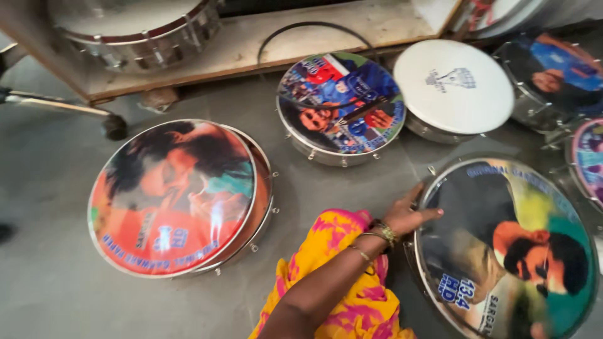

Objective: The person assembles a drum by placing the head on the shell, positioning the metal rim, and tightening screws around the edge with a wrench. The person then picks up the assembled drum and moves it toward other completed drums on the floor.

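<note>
One hand (407, 215), bangles at the wrist, fingers spread flat and gripping nothing, rests on the left rim of the large round frame drum with a green-and-yellow printed skin (505, 248), which lies flat on the grey floor (50, 276) at lower right; which hand it is cannot be told, and the other is out of view. Judgement: light, rigid at the metal hoop, skin taut and dentable, so grip the rim. A red-orange printed drum (173, 198) lies well apart to the left.
</note>
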